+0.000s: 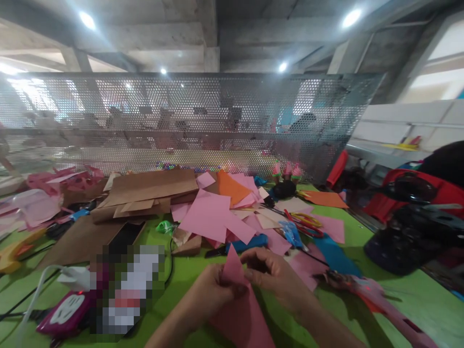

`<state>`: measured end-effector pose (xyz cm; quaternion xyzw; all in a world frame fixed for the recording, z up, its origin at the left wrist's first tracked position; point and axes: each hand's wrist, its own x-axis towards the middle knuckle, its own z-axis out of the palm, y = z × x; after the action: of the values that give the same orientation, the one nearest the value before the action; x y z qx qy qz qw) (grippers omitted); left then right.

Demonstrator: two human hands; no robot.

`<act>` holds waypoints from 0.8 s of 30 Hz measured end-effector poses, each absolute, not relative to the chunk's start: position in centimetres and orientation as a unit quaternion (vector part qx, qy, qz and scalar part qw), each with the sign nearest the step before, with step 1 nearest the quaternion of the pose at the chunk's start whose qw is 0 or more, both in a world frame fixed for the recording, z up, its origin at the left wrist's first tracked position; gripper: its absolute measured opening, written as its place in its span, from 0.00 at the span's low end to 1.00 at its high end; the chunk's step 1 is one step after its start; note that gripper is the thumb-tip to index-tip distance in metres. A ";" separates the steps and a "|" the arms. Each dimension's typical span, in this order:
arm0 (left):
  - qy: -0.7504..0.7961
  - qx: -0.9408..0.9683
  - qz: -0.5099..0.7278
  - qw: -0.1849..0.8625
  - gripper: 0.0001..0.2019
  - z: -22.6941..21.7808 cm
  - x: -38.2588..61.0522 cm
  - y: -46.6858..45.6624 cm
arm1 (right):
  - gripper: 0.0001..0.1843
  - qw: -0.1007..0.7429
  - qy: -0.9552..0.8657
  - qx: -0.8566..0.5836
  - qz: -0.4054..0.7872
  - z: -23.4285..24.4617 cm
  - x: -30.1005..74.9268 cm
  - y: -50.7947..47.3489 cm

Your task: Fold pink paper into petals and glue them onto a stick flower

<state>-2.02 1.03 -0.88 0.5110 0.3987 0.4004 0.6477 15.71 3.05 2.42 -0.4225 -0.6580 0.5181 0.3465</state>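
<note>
A pink sheet (241, 314), paper or thin foam, stands at the near middle of the table with its pointed corner upward. My left hand (213, 289) grips it from the left, thumb across the front below the tip. On the other side, my right hand (277, 278) has its thumb and curled fingers closed at the sheet's right edge. The lower part of the sheet widens toward the bottom of the view. Just beyond my hands lie a blue-handled tool (250, 241) and several loose pink pieces (206, 215).
Brown cardboard (152, 188) is stacked at the back left. Scissors (306, 222) lie beyond my right hand, with a pink glue gun (384, 299) at the right. A purple power strip (67, 309) with a white plug sits at the left. A perforated metal screen (181, 121) borders the far side.
</note>
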 end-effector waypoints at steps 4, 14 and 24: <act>0.395 0.528 0.365 0.657 0.09 -1.2 -2.3 0.9 | 0.14 0.384 -0.647 -0.433 0.496 2.0 15.5 3.1; 0.429 0.490 0.396 0.648 0.09 -0.4 -3.2 0.7 | 0.11 0.481 -0.639 -0.440 0.410 2.8 16.5 3.4; 0.425 0.320 0.581 0.616 0.22 0.5 -4.5 1.6 | 0.28 0.296 -0.820 -0.411 0.266 2.9 15.6 2.1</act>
<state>-4.54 1.60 0.47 0.3195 0.4253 0.5809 0.6161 15.55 2.08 2.85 -0.4113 -0.8199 0.2664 0.2960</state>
